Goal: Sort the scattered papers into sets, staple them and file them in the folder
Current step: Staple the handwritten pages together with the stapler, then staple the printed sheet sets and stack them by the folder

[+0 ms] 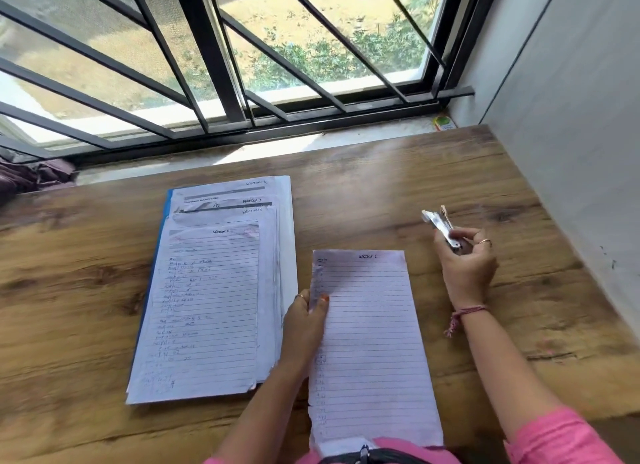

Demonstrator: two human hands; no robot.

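Note:
A lined sheet headed "Section 1" (374, 342) lies on the wooden table in front of me. My left hand (304, 320) pinches its left edge, thumb on top. My right hand (465, 259) is raised to the right of the sheet and grips a small metal stapler (441, 226), which points up and away and looks blurred. To the left lies a stack of papers (211, 301), several headed "Section 1", resting on a blue folder (157, 255) whose edge shows along the stack's left side.
The wooden table (381, 186) meets a barred window (225, 65) at the back and a grey wall (571, 117) on the right. A small sticker-like item (443, 123) sits on the sill. Dark cloth (31, 176) lies at the far left.

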